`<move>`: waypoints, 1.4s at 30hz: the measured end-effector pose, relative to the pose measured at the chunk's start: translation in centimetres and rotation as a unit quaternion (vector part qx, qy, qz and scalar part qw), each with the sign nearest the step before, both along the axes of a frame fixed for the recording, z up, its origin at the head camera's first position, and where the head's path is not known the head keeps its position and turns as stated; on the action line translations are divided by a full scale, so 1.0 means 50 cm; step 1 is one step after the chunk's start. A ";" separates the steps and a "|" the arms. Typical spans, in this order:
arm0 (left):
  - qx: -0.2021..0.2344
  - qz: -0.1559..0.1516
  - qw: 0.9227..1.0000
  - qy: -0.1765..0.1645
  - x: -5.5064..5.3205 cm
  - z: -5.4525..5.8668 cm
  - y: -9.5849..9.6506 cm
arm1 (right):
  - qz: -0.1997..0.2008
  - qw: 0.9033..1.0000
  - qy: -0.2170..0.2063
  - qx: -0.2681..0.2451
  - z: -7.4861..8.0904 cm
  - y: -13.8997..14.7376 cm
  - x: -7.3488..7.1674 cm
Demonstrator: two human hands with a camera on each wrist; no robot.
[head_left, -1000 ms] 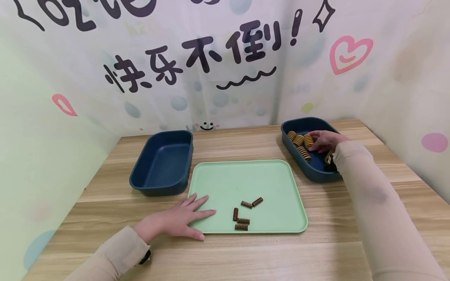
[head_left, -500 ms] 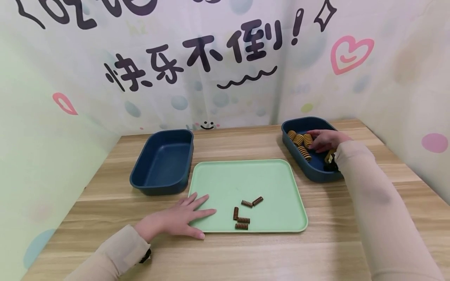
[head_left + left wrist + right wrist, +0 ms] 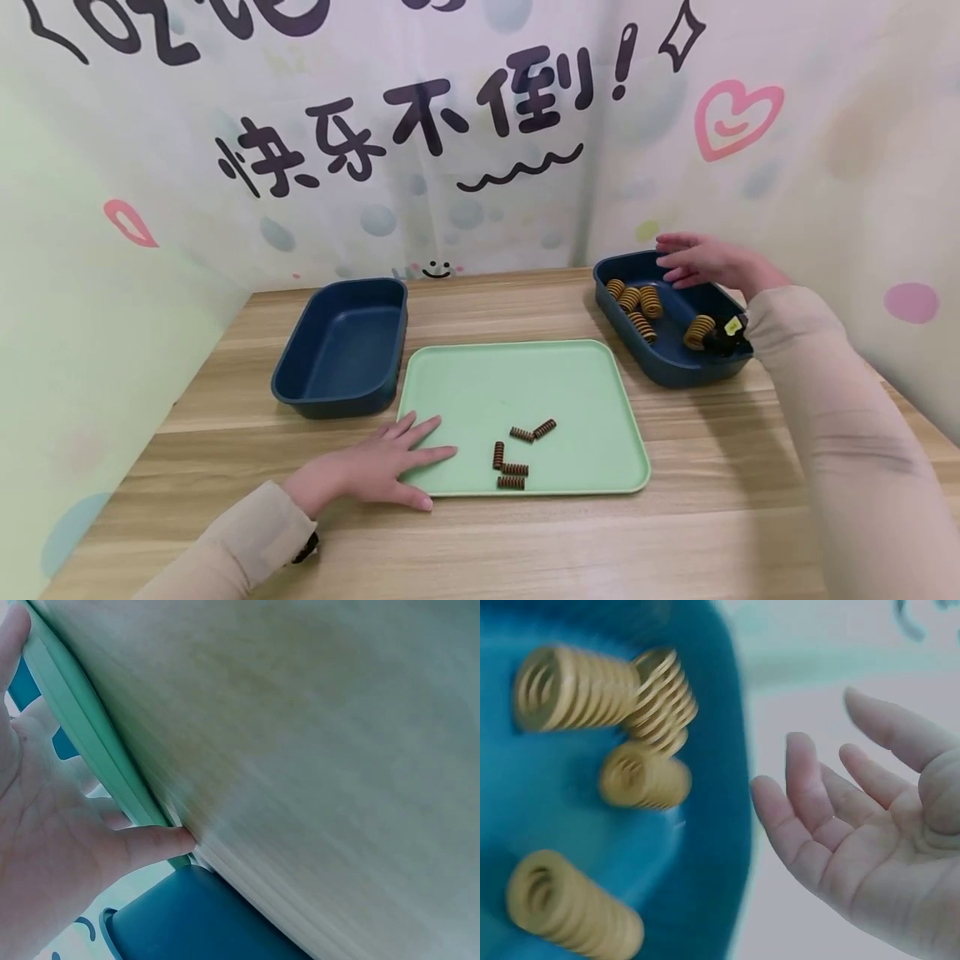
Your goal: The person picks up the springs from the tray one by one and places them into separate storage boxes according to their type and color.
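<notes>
My left hand point(image 3: 367, 471) lies with fingers spread over the left front corner of the mint-green tray point(image 3: 510, 375). In the left wrist view, its thumb reaches past the tray's rim. Several small dark reddish-brown coil springs point(image 3: 512, 482) lie on the front part of the tray. My right hand point(image 3: 708, 260) hovers over the far side of the right blue bin point(image 3: 667, 375), holding nothing, its fingers relaxed. Several larger yellow coil springs point(image 3: 650, 302) lie in that bin, most grouped on its left side. One yellow spring point(image 3: 700, 332) lies apart, close to my wrist.
A second blue bin point(image 3: 341, 354), with nothing visible inside, stands behind my left hand, left of the tray. Both bins and the tray rest on a wood-grain table point(image 3: 525, 546). A printed curtain point(image 3: 450, 217) rises behind the table.
My right hand has lifted out of the right bin, moving up and to the right, away from the grouped yellow springs. The separate yellow spring shows more fully. My left hand stays put.
</notes>
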State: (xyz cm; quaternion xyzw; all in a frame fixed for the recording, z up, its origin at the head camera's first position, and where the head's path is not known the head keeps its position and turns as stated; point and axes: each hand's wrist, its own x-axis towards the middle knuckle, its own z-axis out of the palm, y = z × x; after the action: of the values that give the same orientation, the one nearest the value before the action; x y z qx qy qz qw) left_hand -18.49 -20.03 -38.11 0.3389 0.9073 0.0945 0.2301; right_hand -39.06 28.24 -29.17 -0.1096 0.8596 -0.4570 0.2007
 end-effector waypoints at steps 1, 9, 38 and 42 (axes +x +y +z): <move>0.001 -0.001 1.000 0.000 0.002 0.000 0.000 | 0.003 1.000 0.014 0.010 0.011 -0.005 0.012; 0.016 -0.002 1.000 -0.008 0.012 0.004 0.005 | 0.031 0.993 0.105 0.049 0.062 -0.064 0.137; 0.021 0.000 0.999 0.027 0.002 0.033 0.018 | 0.339 0.806 0.403 0.269 -0.175 -0.191 0.388; 0.030 -0.017 0.996 0.083 -0.009 0.041 0.040 | 0.363 0.796 0.407 0.264 -0.185 -0.181 0.389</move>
State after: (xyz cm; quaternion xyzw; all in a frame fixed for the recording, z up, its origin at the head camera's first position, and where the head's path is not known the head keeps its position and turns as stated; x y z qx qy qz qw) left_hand -18.92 -18.05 -36.05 0.3678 0.9141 0.0888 0.1455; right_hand -19.59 19.17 -38.43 -0.5316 0.8468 -0.0189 0.0049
